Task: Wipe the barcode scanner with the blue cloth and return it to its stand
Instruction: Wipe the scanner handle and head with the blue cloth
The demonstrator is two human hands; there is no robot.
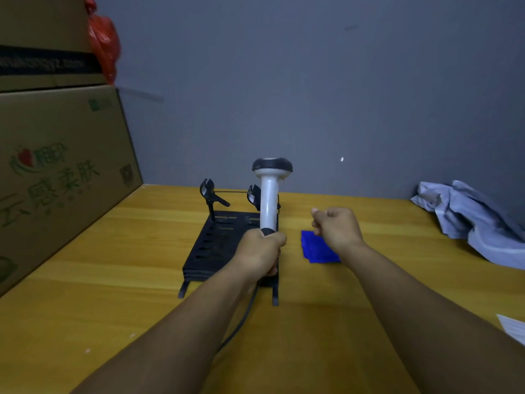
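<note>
My left hand grips the lower end of the barcode scanner, a white handle with a black head, held upright above the black stand. The scanner's dark cable runs down from my hand toward me. The stand is a slotted black tray with two clip arms at its far end. The blue cloth lies flat on the table just right of the stand. My right hand hovers over the cloth's far edge with its fingers curled in a loose fist, holding nothing.
The yellow wooden table meets a grey wall. Stacked cardboard boxes stand along the left, with a red plastic bag on top. A crumpled grey cloth lies at the far right. A white paper shows at the right edge.
</note>
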